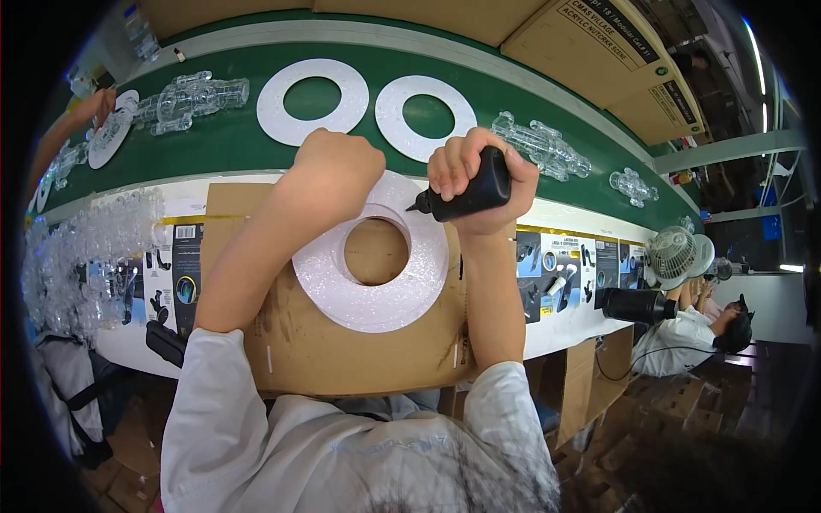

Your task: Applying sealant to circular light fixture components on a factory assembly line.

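Observation:
White glittery rings, overlapping and slightly offset, lie in front of me on a brown cardboard sheet. My left hand is closed at their upper left edge, apparently gripping a ring; its fingertips are hidden. In my right hand is a black squeeze bottle, tilted so that its narrow nozzle points left. The nozzle tip is over the upper right of the rings, close to the inner step around the hole. Whether it touches the surface I cannot tell.
Two more white rings lie on the green surface beyond. Clear plastic figures stand along it, with more piled at left. Another person's hand touches a ring at far left. At right are a black bottle and fan.

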Tool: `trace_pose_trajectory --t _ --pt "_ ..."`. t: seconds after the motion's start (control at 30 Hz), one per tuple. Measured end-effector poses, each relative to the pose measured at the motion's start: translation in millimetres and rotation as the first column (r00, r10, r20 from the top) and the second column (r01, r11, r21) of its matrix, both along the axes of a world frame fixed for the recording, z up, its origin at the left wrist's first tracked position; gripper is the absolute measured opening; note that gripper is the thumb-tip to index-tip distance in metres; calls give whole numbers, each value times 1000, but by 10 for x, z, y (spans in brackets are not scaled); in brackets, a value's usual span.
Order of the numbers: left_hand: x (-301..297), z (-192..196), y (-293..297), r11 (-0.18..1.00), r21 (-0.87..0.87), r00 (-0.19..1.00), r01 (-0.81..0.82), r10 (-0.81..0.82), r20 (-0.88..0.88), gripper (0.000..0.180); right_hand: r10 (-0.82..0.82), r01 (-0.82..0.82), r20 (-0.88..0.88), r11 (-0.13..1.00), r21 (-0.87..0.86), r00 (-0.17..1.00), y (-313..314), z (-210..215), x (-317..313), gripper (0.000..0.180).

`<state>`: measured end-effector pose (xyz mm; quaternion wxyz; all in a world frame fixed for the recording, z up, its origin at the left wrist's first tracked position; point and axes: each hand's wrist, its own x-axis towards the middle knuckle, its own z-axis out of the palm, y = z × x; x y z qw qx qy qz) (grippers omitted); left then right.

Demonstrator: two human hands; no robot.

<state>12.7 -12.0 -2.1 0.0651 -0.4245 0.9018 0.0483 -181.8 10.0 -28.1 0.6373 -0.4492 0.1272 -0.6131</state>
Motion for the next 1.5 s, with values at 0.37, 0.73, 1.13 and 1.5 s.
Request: trace_pose_trajectory --t 0.37,0.73,1.13,1.5 --pt "10 1 -39 999 34 1000 -4 5 -30 33 -56 59 61 998 -39 997 -66 62 -253 47" --pt "77 84 -44 1000 -5 998 -30 29 -55 26 -133 133 3 991 -7 991 -111 9 -249 41" --pt "47 111 -28 1000 9 999 -24 24 -27 18 -120 120 19 993 -14 993 -118 -23 -251 41" --pt "53 -86 -60 994 -109 987 29 -46 -155 13 -68 73 55 992 -100 996 -62 66 -237 49"
